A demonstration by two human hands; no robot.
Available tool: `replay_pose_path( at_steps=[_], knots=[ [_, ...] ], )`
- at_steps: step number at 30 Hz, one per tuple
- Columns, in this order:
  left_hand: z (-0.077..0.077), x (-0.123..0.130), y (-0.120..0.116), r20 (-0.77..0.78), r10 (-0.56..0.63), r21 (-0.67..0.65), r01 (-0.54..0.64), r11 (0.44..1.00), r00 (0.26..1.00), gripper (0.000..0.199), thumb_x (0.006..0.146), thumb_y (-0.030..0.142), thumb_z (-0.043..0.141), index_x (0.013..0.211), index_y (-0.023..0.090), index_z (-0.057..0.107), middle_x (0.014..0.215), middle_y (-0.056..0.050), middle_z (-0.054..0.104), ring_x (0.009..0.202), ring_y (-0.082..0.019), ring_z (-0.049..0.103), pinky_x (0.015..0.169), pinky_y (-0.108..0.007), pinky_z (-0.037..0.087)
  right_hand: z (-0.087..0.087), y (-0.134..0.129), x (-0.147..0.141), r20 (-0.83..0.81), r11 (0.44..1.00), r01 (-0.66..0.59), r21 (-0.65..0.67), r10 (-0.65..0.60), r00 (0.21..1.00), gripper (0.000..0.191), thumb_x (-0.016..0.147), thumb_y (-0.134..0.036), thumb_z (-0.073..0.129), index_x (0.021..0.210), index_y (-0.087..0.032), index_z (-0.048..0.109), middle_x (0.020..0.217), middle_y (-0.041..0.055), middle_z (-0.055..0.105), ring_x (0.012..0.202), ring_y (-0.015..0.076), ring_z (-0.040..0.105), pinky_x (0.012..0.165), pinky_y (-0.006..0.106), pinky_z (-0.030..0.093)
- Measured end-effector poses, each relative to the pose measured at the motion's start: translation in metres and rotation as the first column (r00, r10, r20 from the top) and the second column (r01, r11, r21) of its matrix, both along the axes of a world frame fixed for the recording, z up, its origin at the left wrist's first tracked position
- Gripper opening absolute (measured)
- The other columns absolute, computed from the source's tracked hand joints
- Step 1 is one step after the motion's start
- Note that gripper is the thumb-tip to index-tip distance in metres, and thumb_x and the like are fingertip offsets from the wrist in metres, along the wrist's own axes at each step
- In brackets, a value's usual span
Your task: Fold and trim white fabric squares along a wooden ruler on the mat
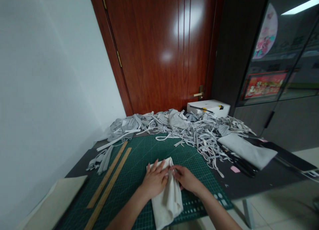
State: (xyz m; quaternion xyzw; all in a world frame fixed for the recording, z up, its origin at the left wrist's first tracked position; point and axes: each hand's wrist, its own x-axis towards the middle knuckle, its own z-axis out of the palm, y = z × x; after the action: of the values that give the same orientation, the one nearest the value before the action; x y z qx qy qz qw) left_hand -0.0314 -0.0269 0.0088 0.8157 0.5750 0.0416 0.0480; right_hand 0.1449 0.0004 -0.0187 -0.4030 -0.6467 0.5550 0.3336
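A piece of cream cloth [163, 208] lies folded on the green cutting mat [139, 163] and hangs over the mat's near edge. My left hand [156, 179] rests flat on its upper part, fingers spread. At the cloth's right edge, my right hand [183, 177] pinches a fold between curled fingers, close to the left fingertips. The cloth bunches into loose folds below my right hand, and part of that hand's fingers is hidden.
Two wooden rulers [109, 187] lie on the mat's left. Grey fabric scraps [174, 122] heap along the back, before a white box [211, 108]. Right of the mat are a grey cloth piece [248, 150] and black scissors-like tools [241, 165]. Cream fabric [56, 203] lies at near left.
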Motion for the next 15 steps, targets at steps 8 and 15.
replay_pose_path(
  at_steps=[8, 15],
  knots=[
    [-0.011, 0.025, 0.011, 0.132, -0.052, 0.064, 0.044, 0.997, 0.990, 0.057, 0.078, 0.005, 0.035, 0.134, 0.008, 0.045, 0.145, -0.012, 0.039, 0.134, -0.018, 0.034, 0.113, -0.030, 0.026, -0.017, -0.018, 0.000, -0.031, 0.967, 0.222, 0.123, -0.219, 0.975, 0.048, 0.067, -0.012, 0.055, 0.112, -0.019, 0.041, 0.061, -0.0083, 0.051, 0.053, 0.0112, 0.050, 0.048, 0.019, 0.035],
    [-0.017, 0.019, 0.015, 0.087, -0.057, 0.107, 0.047, 0.993, 0.995, 0.057, 0.080, 0.010, 0.037, 0.137, 0.006, 0.040, 0.145, -0.014, 0.036, 0.134, -0.021, 0.033, 0.113, -0.033, 0.026, 0.001, -0.019, -0.002, 0.210, 0.952, 0.164, 0.257, -0.221, 0.952, 0.029, 0.063, -0.005, 0.057, 0.088, -0.019, 0.053, 0.059, -0.0082, 0.045, 0.057, 0.0103, 0.045, 0.054, 0.019, 0.031]
  ],
)
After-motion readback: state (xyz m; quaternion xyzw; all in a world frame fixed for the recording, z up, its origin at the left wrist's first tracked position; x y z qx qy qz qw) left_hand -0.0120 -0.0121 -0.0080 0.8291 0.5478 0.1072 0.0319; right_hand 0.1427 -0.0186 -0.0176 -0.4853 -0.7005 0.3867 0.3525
